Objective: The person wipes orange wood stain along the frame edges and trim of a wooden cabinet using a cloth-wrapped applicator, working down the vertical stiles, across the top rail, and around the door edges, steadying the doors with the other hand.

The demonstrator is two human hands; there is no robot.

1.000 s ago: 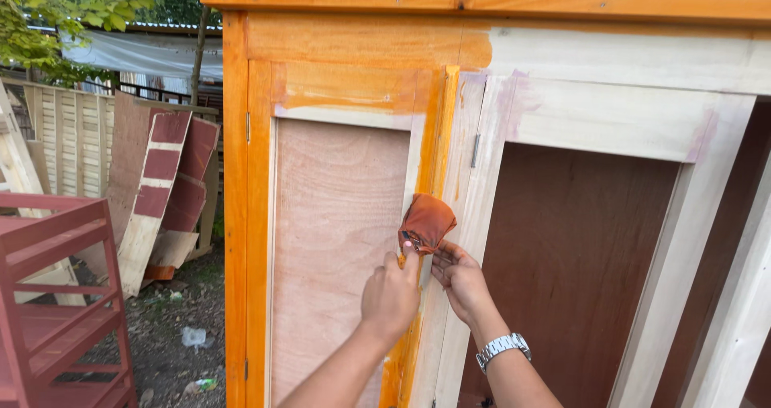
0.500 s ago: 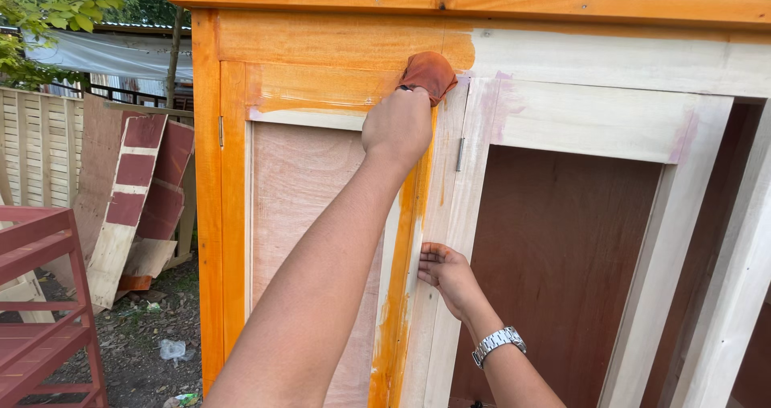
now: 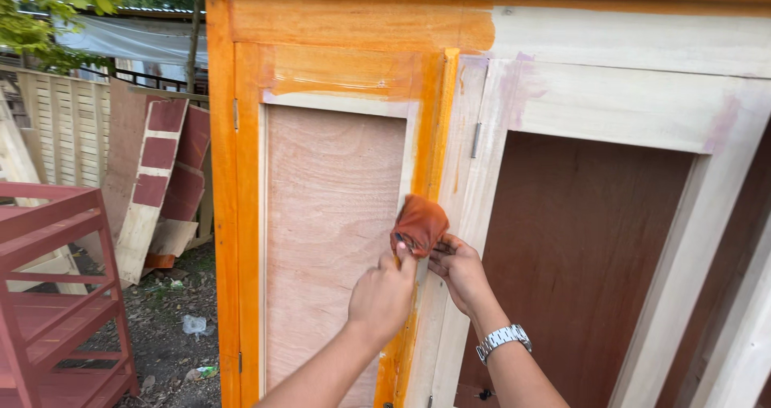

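Down from the top rail has come the left hand (image 3: 384, 294), which half a second ago was stretched up high with the stain rag pressed near the cabinet's upper corner; it now sits low beside the right hand (image 3: 459, 270), much as it did a second ago. Its fingers are clenched round the lower end of the rust-brown rag (image 3: 419, 225), whose bunched head stands just above the fingertips and rests against the orange-stained door stile (image 3: 434, 135). Right-hand fingers curl in from the other side, pinching the rag's base, so both hands touch the cloth and nearly touch each other. A silver wristwatch (image 3: 503, 340) sits on the right wrist, below and behind those fingers.

Left of the fingers lies the bare plywood door panel (image 3: 333, 239), still pale and unstained, framed by orange-coated wood. Above them the stain ends in a ragged edge on the top rail (image 3: 361, 22); beyond that, to the right, the cabinet frame (image 3: 626, 95) is raw pale timber. Right of the fingers opens a dark brown compartment (image 3: 586, 255). Far left of the hands stand a red wooden rack (image 3: 48, 295) and leaning board offcuts (image 3: 157, 175) on littered ground.
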